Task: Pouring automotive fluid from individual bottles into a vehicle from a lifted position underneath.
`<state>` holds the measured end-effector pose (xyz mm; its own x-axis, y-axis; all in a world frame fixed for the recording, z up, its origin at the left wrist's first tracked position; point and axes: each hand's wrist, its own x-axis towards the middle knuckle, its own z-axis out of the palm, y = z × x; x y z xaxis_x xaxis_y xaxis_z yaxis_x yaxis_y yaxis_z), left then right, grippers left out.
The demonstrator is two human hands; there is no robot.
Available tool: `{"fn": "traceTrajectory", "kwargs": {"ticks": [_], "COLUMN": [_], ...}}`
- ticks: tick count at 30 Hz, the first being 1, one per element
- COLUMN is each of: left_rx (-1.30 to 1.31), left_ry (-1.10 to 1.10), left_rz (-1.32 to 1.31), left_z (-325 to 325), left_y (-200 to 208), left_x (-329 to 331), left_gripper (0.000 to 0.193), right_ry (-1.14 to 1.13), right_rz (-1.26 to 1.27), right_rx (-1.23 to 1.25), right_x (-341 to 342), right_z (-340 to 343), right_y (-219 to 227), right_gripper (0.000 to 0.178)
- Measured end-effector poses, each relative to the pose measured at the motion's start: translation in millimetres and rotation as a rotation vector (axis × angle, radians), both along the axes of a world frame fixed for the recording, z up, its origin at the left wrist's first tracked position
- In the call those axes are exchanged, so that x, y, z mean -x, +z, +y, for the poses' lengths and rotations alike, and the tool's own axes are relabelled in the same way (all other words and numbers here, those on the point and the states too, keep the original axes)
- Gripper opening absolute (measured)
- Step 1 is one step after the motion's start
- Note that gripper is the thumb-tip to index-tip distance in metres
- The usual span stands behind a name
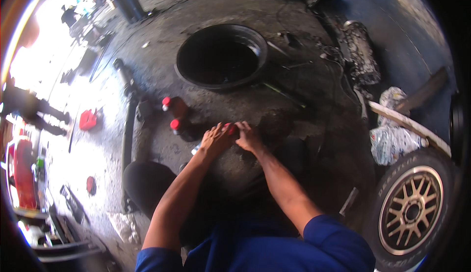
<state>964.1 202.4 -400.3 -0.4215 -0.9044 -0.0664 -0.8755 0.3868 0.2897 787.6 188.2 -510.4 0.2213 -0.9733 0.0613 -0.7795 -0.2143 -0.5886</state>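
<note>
Between my two hands is a small red cap, mostly covered by fingers; whatever lies under it is hidden. My left hand closes round it from the left. From the right, the bent fingers of my right hand press on the same cap. Just left of the hands stands a dark bottle with a red cap, and a second red-capped bottle is a little farther off. Beyond the hands sits a wide black basin with dark contents.
A long metal shaft lies on the left. A red jug stands farther left, near a person's legs. At right are a wheel with a tyre, clear plastic bags, a plank and a grimy metal part.
</note>
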Motion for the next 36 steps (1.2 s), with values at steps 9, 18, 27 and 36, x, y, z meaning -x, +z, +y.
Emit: {"fn": "traceTrajectory", "kwargs": {"ticks": [9, 18, 27, 36], "left_rx": [0.177, 0.246, 0.139, 0.415], "left_ry": [-0.207, -0.169, -0.06, -0.54], "left_rz": [-0.275, -0.276, -0.581, -0.273], "left_z": [-29.0, -8.4, -33.1, -38.5], "left_y": [26.0, 75.1, 76.3, 92.1], "left_x": [-9.7, -2.6, -31.4, -51.7], "left_gripper": [0.03, 0.025, 0.03, 0.022], "right_ry": [0.222, 0.157, 0.269, 0.402], "right_rz": [-0.209, -0.062, -0.327, -0.59], "right_rx": [-0.064, -0.008, -0.011, -0.066], "right_x": [-5.4, -4.3, -27.1, 6.7], "right_z": [12.8, 22.5, 28.4, 14.1], "right_y": [60.3, 85.7, 101.6, 122.7], "right_gripper": [0.068, 0.08, 0.08, 0.084]}}
